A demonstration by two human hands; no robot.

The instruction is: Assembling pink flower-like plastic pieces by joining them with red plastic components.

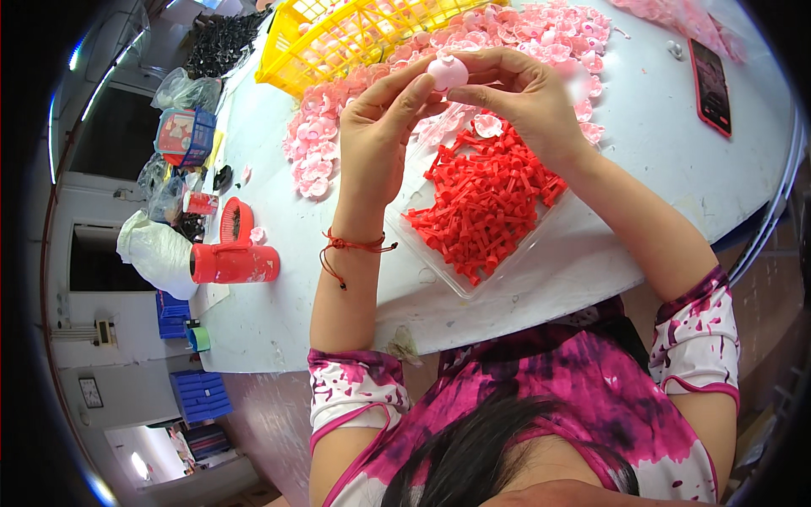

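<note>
Both hands are meeting above the bench point(642, 144), working on a small pink flower piece point(447, 73) held up between them. The left hand point(382, 135) is pinching it from the left with thumb and forefinger closed on it, and the right hand point(524, 97) is closing on it from the right, fingertips curled around its upper edge. The piece is sitting in mid-air over the far edge of a clear tray point(460, 283) heaped with red stems point(486, 198), with a spread of pink petals point(338, 127) lying just beyond and a yellow basket point(338, 38) behind that.

Judging by the grip, the step in hand is looking like seating or pressing the flower piece together between the fingertips. Any following move would call for a steady pinch and fine alignment, since the part is small and mostly hidden by the fingers.

The piece is looking rounded, so its long axis is hard to tell; its domed face is turning toward the camera. Whether a red stem is already in it cannot be seen.

A red cup point(232, 264) is lying on its side at the left of the bench, and a red phone point(710, 84) is resting at the far right
</note>
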